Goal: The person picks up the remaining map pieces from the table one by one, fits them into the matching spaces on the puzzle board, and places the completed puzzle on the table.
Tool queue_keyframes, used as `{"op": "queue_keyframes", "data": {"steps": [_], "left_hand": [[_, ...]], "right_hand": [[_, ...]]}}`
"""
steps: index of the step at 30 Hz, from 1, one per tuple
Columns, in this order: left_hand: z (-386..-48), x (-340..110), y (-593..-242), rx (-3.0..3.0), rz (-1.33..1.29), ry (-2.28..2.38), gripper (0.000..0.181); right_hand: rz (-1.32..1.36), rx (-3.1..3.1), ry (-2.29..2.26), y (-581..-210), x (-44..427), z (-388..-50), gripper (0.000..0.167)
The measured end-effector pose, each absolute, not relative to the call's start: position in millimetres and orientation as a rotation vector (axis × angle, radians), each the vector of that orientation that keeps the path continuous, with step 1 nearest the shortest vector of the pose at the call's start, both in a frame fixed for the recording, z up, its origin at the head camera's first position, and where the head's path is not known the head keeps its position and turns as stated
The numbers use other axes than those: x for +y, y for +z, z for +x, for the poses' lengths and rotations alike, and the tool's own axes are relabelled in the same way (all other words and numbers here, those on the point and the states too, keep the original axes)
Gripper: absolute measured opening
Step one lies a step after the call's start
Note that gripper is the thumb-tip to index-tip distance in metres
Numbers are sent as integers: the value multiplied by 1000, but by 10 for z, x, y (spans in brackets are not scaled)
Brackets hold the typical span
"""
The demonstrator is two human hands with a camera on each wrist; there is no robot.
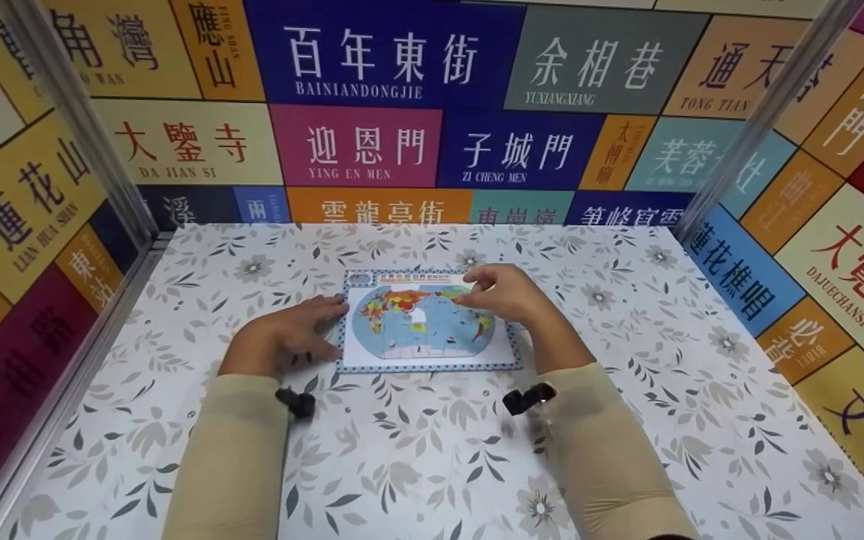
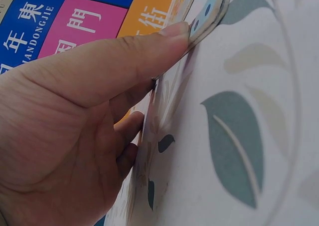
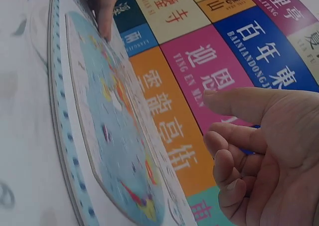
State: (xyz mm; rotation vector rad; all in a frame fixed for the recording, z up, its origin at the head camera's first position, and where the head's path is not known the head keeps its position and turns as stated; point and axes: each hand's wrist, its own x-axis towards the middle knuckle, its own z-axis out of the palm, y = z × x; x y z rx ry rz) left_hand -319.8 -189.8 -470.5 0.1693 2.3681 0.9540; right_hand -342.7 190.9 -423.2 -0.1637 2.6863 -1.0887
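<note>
Fingers of the left hand [image 1: 289,330] lie uncurled at the left short edge of the map board [image 1: 432,368], not wrapped round it; the left wrist view shows the thumb [image 2: 144,56] extended, its tip at a rounded corner. The map board rests flat on the floral tabletop [image 1: 432,442], between the hands, its long axis running left to right. Its oval map [image 1: 451,322] follows the same axis and bears a white patch [image 1: 418,316] left of centre. In the head view, this patch lies rightward of the left fingertips and leftward of the right ones, which are the nearer. The right hand [image 1: 507,292] stands over the far right part of the map board, thumb and forefinger apart, other fingers loosely curled, nothing visible in its grasp; contact with the map cannot be told.
</note>
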Motion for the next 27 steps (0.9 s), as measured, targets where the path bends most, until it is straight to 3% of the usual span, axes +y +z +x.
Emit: {"op": "queue_keyframes", "data": {"steps": [6,12,27], "left_hand": [[-3210,-1940,-4744,2425,290,893,95],[-3204,-1924,-4726,2413,233,889,95],[-3203,-1919,-4718,2391,205,921,97]], "right_hand": [[-26,2699,-1024,-4165,2157,-3435,57],[31,2702,-1012,-4139,2391,-3411,56],[-101,2775,-939,-4281,2957,-3297,64]]}}
